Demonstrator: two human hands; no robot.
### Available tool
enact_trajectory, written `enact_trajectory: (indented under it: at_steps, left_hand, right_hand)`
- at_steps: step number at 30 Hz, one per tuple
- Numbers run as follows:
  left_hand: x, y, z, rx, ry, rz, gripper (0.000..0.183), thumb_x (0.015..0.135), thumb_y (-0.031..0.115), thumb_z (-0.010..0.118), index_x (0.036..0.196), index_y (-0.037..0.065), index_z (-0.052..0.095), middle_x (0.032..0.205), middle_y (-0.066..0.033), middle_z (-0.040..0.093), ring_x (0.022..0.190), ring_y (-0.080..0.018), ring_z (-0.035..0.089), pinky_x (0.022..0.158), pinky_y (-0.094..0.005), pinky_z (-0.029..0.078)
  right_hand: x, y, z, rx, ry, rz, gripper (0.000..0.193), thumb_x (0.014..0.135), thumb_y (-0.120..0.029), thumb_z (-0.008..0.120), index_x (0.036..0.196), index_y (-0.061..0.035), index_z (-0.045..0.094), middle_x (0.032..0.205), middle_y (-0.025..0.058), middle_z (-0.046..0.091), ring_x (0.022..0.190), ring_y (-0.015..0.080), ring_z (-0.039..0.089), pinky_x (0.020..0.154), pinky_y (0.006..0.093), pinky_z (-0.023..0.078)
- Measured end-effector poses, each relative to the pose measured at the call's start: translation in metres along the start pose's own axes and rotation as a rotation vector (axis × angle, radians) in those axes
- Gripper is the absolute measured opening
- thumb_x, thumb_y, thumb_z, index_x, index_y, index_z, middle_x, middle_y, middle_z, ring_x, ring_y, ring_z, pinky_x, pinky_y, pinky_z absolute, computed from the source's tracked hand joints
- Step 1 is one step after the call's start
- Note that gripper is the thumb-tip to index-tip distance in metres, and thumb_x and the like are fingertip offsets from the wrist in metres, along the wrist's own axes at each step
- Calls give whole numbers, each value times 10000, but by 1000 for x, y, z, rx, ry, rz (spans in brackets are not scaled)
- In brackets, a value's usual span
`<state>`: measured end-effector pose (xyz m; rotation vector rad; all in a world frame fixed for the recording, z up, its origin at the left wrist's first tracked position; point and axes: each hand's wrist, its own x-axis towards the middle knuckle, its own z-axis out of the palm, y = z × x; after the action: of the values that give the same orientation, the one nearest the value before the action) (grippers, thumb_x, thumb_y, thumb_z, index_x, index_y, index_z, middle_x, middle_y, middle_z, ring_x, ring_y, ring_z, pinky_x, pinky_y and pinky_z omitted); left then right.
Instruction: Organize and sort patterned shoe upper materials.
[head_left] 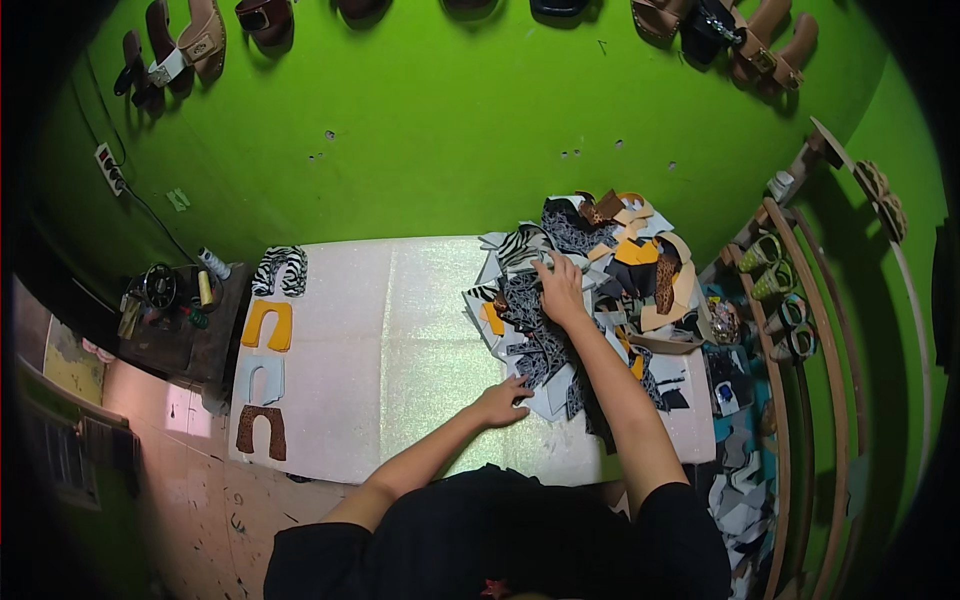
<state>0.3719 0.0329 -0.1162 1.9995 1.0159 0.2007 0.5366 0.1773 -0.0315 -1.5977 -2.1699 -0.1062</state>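
Observation:
A heap of cut material scraps (540, 345) covers the right part of the white table, with grey patterned, zebra-striped, yellow, tan and leopard-spotted pieces mixed together. My right hand (562, 288) lies on the upper middle of the heap, fingers spread over the grey and zebra-striped scraps (525, 245). At the heap's near left edge, my left hand (503, 403) rests low with its thumb and fingers apart, touching grey patterned scraps. U-shaped pieces stand in a column on the left: zebra-striped (267, 272), yellow (255, 325), pale blue (253, 378) and brown leopard-spotted (248, 430).
The white table (345, 360) backs onto a green wall hung with sandals (200, 40). On the left is a dark sewing machine table (190, 350) with thread spools (208, 288). A wooden rack (790, 330) holding green shoes (768, 268) and scraps on the floor (740, 490) border the right.

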Motion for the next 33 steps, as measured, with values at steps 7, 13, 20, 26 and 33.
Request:
enact_trajectory:
  at_steps: [7,13,20,26,33]
  left_hand:
    - [3,-9,-2,-150,69,38,395,753,229,565,1118,81,551,1301,-135,408,1187,-326,391,983,-361,326]
    - [11,-6,-22,-542,189,-73,341,760,172,563,1081,55,569,1038,-152,589,997,-236,550,876,-303,414]
    - [26,-16,-53,-491,478,-106,308,774,78,529,1074,6,522,988,-110,563,860,-173,526,779,-280,429]
    - [48,-13,-77,-270,656,38,383,730,89,581,1090,7,479,1060,-176,491,978,-295,500,885,-333,382]
    - [73,-4,-89,-197,614,117,448,719,118,595,1128,21,442,1119,-173,453,1079,-297,430,946,-345,326]
  right_hand:
    - [24,40,33,-254,-187,28,379,767,-82,483,1094,-267,531,1200,87,448,976,313,483,795,466,384]
    - [13,44,39,-309,-130,23,136,751,-106,498,855,-93,583,914,93,519,839,280,527,689,391,420]
    - [-25,27,26,-193,-54,-80,122,679,-86,563,798,-68,580,852,106,511,836,262,513,737,380,387]
    - [-41,12,-1,123,64,42,220,642,-75,643,823,-40,523,822,117,508,822,302,511,728,395,384]
    - [-40,26,-26,274,243,290,174,772,-136,563,853,-5,481,817,168,522,788,364,521,668,419,419]
